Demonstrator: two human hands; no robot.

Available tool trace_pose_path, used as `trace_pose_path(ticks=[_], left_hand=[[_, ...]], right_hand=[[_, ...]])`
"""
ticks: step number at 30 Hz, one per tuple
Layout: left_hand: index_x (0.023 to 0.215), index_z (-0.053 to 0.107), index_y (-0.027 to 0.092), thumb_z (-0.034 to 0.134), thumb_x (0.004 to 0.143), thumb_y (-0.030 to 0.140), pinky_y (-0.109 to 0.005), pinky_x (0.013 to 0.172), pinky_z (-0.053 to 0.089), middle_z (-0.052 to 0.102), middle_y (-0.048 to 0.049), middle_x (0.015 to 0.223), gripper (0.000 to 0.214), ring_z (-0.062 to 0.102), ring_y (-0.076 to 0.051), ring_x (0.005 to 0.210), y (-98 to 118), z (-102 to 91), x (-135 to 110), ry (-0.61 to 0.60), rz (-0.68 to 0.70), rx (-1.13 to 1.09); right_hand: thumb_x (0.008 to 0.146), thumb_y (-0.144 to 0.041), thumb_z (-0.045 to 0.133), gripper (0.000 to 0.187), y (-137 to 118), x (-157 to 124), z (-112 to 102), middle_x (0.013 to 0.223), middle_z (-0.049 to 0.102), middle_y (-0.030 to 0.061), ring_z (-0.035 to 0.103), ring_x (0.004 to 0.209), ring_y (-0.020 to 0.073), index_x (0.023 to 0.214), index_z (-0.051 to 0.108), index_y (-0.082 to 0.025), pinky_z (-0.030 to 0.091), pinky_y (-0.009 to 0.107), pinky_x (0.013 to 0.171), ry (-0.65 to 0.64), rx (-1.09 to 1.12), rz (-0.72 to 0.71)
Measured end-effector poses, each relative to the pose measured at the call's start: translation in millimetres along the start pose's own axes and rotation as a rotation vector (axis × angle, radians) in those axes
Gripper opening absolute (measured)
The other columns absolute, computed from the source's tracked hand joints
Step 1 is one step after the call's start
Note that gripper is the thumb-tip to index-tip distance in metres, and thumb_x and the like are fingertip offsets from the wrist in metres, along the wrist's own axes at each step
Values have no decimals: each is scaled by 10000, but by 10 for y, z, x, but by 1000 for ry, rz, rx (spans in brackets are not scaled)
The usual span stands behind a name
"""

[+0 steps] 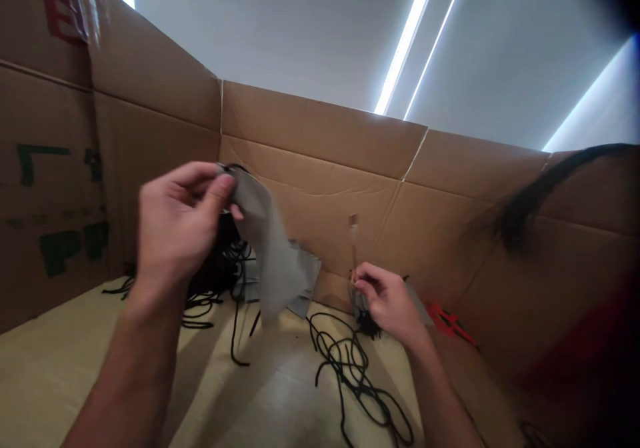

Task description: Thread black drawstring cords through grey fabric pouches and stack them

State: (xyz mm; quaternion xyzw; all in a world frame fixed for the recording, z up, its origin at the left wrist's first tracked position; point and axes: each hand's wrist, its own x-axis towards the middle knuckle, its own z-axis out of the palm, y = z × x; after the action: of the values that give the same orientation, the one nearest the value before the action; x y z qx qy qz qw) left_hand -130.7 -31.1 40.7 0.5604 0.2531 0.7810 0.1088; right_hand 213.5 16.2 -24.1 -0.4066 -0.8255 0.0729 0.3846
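My left hand [187, 215] pinches the top edge of a grey fabric piece [267, 241], which hangs down from the fingers, blurred in its lower part. A black cord [237, 328] dangles below my left hand, and a bit of black cord shows at the fabric's top edge. In my right hand [383, 295], thumb and fingers close on a thin stick-like tool [354, 241] held upright, with a wider, squarish upper end. Its exact kind is unclear. The two hands are apart, with the fabric between them.
Cardboard walls [310, 161] surround the pale work surface [285, 395]. More grey fabric pieces [305, 271] lie behind the hanging one. A black cord pile [213, 268] sits at left, and loose black cords [350, 368] lie in front. A red object [450, 321], perhaps scissors, is at right.
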Motion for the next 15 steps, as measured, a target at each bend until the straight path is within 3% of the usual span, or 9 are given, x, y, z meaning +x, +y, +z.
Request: trace_pose_path(ticks=[3, 6, 9, 13, 15], left_hand=[[935, 813, 161, 783, 912, 244, -253, 534, 481, 750, -1, 669, 91, 681, -159, 561, -30, 304, -143, 17, -48, 296], [1015, 828, 157, 710, 964, 275, -271, 574, 510, 797, -38, 716, 174, 738, -195, 635, -64, 503, -231, -105, -47, 338], [1032, 822, 143, 691, 982, 299, -274, 614, 540, 814, -59, 763, 209, 760, -206, 691, -3, 587, -273, -188, -77, 262], [840, 804, 145, 674, 989, 258, -287, 743, 590, 808, -69, 798, 227, 759, -197, 765, 166, 601, -291, -322, -63, 163], [876, 815, 143, 707, 975, 257, -286, 771, 602, 814, -74, 853, 186, 764, -198, 813, 217, 602, -302, -378, -77, 110]], right_hand=[[955, -201, 510, 189, -380, -142, -253, 757, 646, 10, 584, 693, 169, 803, 621, -212, 432, 277, 663, -20, 4, -57], [883, -101, 492, 202, -628, -238, -307, 675, 622, -10, 558, 629, 157, 750, 581, -223, 395, 259, 617, -77, -111, -114], [813, -61, 481, 200, -649, -226, -226, 641, 600, -9, 533, 595, 151, 712, 542, -223, 359, 251, 578, -46, -198, -34], [746, -66, 502, 174, -519, -149, -163, 604, 554, -17, 486, 567, 144, 677, 529, -223, 337, 250, 559, 21, -250, 109], [720, -70, 508, 166, -484, -128, -171, 586, 524, -26, 459, 556, 140, 663, 527, -225, 320, 251, 546, 42, -254, 128]])
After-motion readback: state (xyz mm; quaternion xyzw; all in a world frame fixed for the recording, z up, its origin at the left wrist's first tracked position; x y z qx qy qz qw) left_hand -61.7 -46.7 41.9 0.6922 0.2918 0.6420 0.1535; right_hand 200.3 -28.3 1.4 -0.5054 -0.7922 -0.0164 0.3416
